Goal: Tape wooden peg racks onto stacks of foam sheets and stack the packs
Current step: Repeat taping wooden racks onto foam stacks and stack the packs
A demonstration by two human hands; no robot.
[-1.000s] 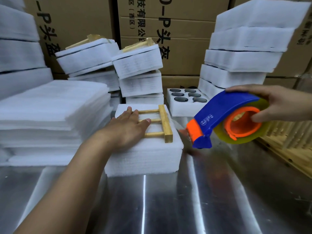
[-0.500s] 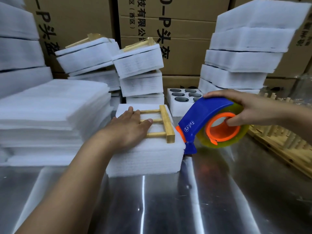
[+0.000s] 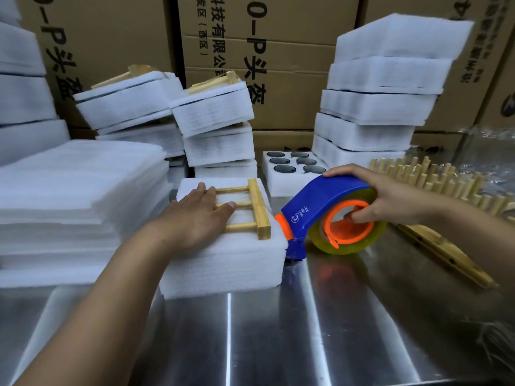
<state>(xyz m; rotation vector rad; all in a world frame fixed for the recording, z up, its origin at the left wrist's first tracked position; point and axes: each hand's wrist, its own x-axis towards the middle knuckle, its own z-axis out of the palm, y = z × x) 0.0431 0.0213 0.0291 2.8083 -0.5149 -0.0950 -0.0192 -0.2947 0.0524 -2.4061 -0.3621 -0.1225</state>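
A wooden peg rack lies flat on a stack of white foam sheets in the middle of the steel table. My left hand presses flat on the rack's pegs, fingers spread. My right hand grips a blue and orange tape dispenser with a yellowish tape roll. The dispenser's orange nose touches the right side of the foam stack, just below its top edge.
Taped packs are piled at the back, with taller foam piles at the right and loose foam sheets at the left. A foam block with round holes sits behind. Wooden peg racks lie at the right. Cardboard boxes form the back wall.
My right hand has brought the tape dispenser down and leftward until its nose meets the foam stack's right side. My left hand has stayed on the rack.
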